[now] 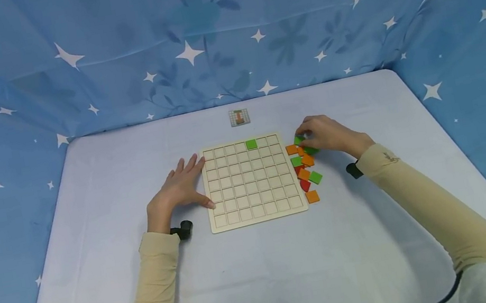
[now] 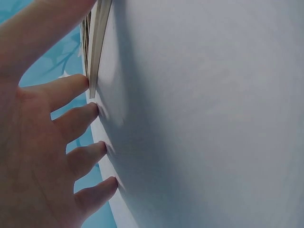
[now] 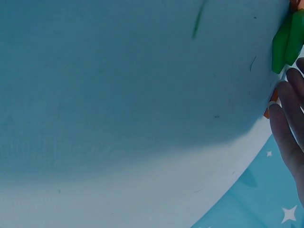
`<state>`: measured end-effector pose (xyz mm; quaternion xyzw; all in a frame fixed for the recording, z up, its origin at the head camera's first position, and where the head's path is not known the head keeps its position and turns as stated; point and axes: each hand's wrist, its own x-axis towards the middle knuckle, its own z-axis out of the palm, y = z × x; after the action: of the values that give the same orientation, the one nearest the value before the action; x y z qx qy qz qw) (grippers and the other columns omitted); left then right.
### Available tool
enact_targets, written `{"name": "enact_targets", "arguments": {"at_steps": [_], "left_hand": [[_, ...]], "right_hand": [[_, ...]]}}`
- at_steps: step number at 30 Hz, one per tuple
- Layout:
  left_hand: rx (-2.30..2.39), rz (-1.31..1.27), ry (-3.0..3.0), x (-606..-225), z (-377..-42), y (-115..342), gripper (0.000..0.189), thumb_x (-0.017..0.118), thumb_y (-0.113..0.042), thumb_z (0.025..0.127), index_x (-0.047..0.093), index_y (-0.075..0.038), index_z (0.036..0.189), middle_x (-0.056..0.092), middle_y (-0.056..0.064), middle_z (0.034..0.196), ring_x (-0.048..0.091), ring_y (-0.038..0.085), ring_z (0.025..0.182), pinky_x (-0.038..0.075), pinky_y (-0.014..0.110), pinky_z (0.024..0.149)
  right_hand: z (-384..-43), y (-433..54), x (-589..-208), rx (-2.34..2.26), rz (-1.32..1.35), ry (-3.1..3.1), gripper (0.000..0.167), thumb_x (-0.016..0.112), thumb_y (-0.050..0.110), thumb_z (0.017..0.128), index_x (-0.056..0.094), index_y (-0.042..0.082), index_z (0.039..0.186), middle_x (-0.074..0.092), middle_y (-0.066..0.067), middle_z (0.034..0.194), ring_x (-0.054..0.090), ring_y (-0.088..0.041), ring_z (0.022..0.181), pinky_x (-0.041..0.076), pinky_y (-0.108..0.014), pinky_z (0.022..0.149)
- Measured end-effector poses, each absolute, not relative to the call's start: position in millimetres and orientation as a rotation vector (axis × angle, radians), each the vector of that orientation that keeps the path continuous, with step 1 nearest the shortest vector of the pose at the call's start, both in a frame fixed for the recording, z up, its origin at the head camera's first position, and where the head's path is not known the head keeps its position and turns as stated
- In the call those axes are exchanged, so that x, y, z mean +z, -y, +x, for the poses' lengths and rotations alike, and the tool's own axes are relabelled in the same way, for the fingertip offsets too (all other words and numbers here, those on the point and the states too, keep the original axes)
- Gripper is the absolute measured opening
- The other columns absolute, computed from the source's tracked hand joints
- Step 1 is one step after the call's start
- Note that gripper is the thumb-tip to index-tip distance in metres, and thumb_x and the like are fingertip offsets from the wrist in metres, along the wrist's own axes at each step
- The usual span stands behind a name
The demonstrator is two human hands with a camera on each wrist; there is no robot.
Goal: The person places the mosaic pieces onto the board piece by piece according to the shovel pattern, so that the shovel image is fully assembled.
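A pale wooden grid board [image 1: 249,188] lies on the table, with one green square tile [image 1: 251,144] in its top row. My left hand [image 1: 181,186] is spread at the board's left edge, thumb and index finger touching it. In the left wrist view the fingers are straight and apart, close to the board's side [image 2: 99,47]. At the board's right, my right hand [image 1: 324,132] pinches a green tile [image 1: 298,140] between thumb and fingertips, over the top of a loose tile pile. More green tiles [image 3: 282,45] show beside its fingers in the right wrist view.
Loose orange tiles [image 1: 312,196], green tiles [image 1: 315,177] and red pieces [image 1: 305,185] lie along the board's right side, some overlapping. A small pattern card [image 1: 239,117] lies behind the board. Blue star-printed curtain [image 1: 191,74] borders the white table [image 1: 264,276] at the back and sides.
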<state>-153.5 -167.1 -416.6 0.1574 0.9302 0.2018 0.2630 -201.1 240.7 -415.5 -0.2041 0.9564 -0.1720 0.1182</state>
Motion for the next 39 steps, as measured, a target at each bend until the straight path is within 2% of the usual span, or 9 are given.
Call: {"name": "enact_targets", "arguments": {"at_steps": [5, 16, 25, 39], "left_hand": [[0.549, 0.426, -2.517, -418.4, -153.6, 168.1, 0.130, 0.094, -0.043, 0.072, 0.011, -0.015, 0.167, -0.003, 0.010, 0.174, -0.010, 0.039, 0.159, -0.002, 0.059, 0.129], [0.545, 0.430, -2.520, -418.9, -154.1, 167.4, 0.129, 0.094, -0.043, 0.071, 0.012, -0.015, 0.167, -0.002, 0.010, 0.174, -0.010, 0.039, 0.159, -0.001, 0.059, 0.129], [0.550, 0.434, -2.521, -419.0, -154.2, 167.6, 0.130, 0.094, -0.043, 0.071, 0.011, -0.014, 0.167, -0.002, 0.011, 0.174, -0.010, 0.040, 0.159, -0.001, 0.060, 0.129], [0.560, 0.437, -2.508, -416.6, -153.1, 168.2, 0.129, 0.094, -0.042, 0.072, 0.011, -0.015, 0.167, -0.003, 0.010, 0.175, -0.010, 0.039, 0.159, -0.002, 0.059, 0.129]], "right_hand": [[-201.6, -241.9, -416.2, -0.498, -0.586, -2.809, 0.030, 0.080, 0.018, 0.091, 0.077, 0.000, 0.115, 0.069, -0.013, 0.102, 0.057, -0.026, 0.087, 0.053, -0.039, 0.079], [-199.9, -242.4, -418.8, -0.495, -0.563, -2.807, 0.033, 0.078, 0.015, 0.092, 0.074, -0.002, 0.120, 0.068, -0.016, 0.106, 0.056, -0.028, 0.090, 0.053, -0.040, 0.081], [-200.3, -244.9, -421.1, -0.549, -0.571, -2.824, 0.034, 0.081, 0.018, 0.090, 0.075, -0.003, 0.117, 0.068, -0.015, 0.101, 0.056, -0.026, 0.086, 0.052, -0.037, 0.076], [-201.8, -241.8, -421.9, -0.556, -0.580, -2.826, 0.033, 0.079, 0.018, 0.091, 0.076, -0.004, 0.116, 0.068, -0.015, 0.100, 0.057, -0.026, 0.086, 0.053, -0.038, 0.077]]}}
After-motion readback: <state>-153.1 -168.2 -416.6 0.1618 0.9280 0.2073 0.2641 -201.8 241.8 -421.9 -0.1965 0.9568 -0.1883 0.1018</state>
